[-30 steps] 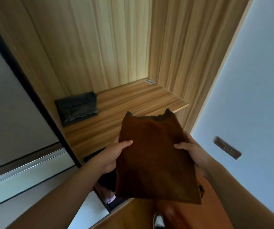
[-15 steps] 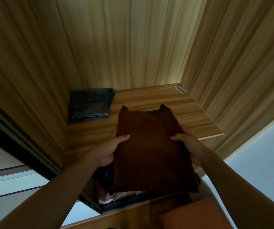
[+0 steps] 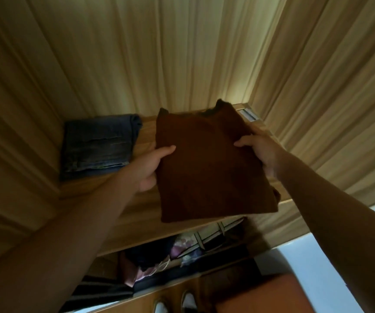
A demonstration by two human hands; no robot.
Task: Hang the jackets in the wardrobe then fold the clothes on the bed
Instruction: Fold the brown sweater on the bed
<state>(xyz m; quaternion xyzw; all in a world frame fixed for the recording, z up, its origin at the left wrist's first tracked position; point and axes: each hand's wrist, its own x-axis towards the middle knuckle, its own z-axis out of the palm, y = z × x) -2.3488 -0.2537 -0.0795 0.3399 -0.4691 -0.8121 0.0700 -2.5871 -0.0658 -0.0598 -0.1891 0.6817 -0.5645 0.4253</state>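
Two bare forearms rise from the lower corners of the frame toward the centre. The left hand [image 3: 149, 169] grips the left edge of a folded dark brown top [image 3: 209, 170], thumb lying on its upper face and fingers tucked beneath. The right hand [image 3: 264, 154] pinches the right edge the same way, thumb on top. The top is held flat at mid-frame over a wooden wardrobe shelf [image 3: 136, 211], its near hem overlapping the shelf's front edge; whether it touches the board cannot be told. Below that edge, at lower centre, hanging clothes [image 3: 179, 250] and wooden hangers [image 3: 211, 233] show dimly. Further in, left of centre, folded blue jeans [image 3: 98, 144] lie on the shelf, just beside the top. Behind them the wood-grain back panel [image 3: 159, 53] fills the upper frame.
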